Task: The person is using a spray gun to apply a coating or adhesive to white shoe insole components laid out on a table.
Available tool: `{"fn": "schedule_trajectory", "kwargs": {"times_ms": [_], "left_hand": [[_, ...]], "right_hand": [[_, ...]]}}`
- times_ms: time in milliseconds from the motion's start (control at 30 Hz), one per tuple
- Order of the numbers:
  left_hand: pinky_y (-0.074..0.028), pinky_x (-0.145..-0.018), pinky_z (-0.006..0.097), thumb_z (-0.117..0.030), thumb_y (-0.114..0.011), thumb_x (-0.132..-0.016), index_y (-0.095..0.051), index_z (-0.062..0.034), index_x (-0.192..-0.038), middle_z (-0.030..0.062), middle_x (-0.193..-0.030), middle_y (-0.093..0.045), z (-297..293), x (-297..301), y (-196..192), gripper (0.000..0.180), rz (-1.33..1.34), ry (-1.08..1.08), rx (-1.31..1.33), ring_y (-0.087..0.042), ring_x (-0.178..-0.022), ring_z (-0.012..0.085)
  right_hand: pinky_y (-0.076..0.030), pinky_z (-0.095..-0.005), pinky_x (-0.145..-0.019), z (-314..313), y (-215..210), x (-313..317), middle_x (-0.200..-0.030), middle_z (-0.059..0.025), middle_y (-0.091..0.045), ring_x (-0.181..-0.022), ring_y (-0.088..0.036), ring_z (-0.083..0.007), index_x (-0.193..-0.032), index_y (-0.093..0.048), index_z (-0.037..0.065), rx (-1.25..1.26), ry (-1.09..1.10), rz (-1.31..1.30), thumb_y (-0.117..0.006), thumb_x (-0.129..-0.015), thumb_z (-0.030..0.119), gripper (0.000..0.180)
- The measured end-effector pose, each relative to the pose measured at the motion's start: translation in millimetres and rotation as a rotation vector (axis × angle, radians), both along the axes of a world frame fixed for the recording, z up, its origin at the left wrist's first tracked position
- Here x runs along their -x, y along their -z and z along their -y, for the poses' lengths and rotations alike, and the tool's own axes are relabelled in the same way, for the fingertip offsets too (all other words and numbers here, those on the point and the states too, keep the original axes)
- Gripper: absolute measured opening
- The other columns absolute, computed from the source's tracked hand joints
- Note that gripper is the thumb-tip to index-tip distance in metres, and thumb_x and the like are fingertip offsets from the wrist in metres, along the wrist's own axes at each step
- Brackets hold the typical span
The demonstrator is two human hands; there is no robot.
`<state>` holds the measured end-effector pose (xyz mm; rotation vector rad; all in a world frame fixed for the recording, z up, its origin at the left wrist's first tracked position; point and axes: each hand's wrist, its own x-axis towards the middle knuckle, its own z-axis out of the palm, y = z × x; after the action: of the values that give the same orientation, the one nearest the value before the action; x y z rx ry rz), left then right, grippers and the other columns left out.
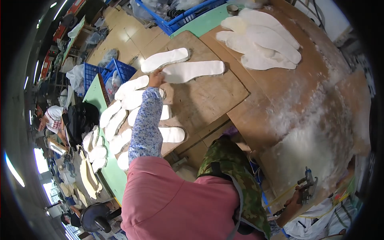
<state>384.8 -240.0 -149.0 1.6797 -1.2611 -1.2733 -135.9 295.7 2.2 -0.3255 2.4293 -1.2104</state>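
Observation:
My left hand [155, 78], in a blue-flowered sleeve, is closed on the near-left end of a white fleecy insole [196, 71]. That insole lies on, or just over, a brown board [212, 94]. Right behind it is a second white insole [165, 60]. Several more spread over the board's left part, some partly hidden by my forearm. At the lower right my right hand [295, 200] grips a metal spray gun [307, 183] with a yellowish hose. Its fingers are partly dark and hard to make out.
A loose pile of white insoles [264, 44] lies on the brown tabletop at the back right, beside a small tin [232, 10]. White fuzz coats the right tabletop [308, 140]. Blue crates [176, 20] with plastic bags stand behind. A green table [114, 178] is left; co-workers sit farther left.

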Motion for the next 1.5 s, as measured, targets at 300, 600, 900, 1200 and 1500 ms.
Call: {"fn": "schedule_trajectory", "kwargs": {"times_ms": [300,600,900,1200,1500], "left_hand": [[-0.048,-0.084,0.046,-0.008,-0.053,-0.085,-0.059,-0.0102,-0.112,0.0218,-0.105,-0.063,12.4,-53.5,18.8,0.027,0.962,-0.237,0.355,-0.060,-0.101,0.0385],[-0.045,-0.078,0.046,-0.001,-0.057,-0.080,-0.064,-0.0098,-0.093,0.0135,-0.088,-0.064,26.5,127.3,-34.8,0.017,0.631,0.142,0.763,-0.058,-0.093,0.0350],[-0.044,-0.086,0.049,-0.004,-0.062,-0.074,-0.057,-0.0097,-0.114,0.0181,-0.120,-0.051,16.6,387.1,-24.5,0.041,0.403,0.441,0.870,-0.052,-0.104,0.0372],[-0.048,-0.080,0.049,-0.016,-0.059,-0.079,-0.056,-0.0119,-0.108,0.0124,-0.104,-0.063,115.0,440.9,-49.9,0.029,1.062,0.409,0.709,-0.063,-0.098,0.0332],[-0.045,-0.099,0.035,-0.013,-0.061,-0.090,-0.048,0.0022,-0.133,0.0142,-0.122,-0.061,60.1,497.1,-125.6,0.048,0.748,1.318,1.103,-0.058,-0.115,0.0250]], "right_hand": [[-0.028,-0.0187,-0.038,48.2,0.4,-15.8,-0.107,-0.0035,-0.065,-0.043,-0.036,-0.0015,-0.126,-0.056,0.001,-0.066,-0.046,0.071,-0.055,-0.097,0.018,0.034],[-0.028,-0.0194,-0.038,56.6,-6.1,-23.0,-0.106,-0.0053,-0.066,-0.043,-0.036,-0.0020,-0.127,-0.055,0.001,-0.025,0.024,0.054,-0.054,-0.095,0.013,0.034],[-0.026,-0.0195,-0.037,37.0,-17.8,-41.3,-0.103,-0.0052,-0.065,-0.043,-0.036,-0.0015,-0.121,-0.054,0.002,0.055,0.140,0.046,-0.055,-0.094,0.009,0.028],[-0.029,-0.0214,-0.039,-19.1,-24.3,-55.7,-0.087,-0.0039,-0.064,-0.045,-0.040,-0.0033,-0.117,-0.058,-0.002,0.124,0.341,0.046,-0.058,-0.090,0.007,0.028],[-0.036,-0.0318,-0.046,-56.4,-14.9,-43.6,-0.061,-0.0067,-0.056,-0.046,-0.046,-0.0124,-0.102,-0.068,0.001,-0.027,0.311,-0.045,-0.063,-0.090,0.022,0.025]]}}
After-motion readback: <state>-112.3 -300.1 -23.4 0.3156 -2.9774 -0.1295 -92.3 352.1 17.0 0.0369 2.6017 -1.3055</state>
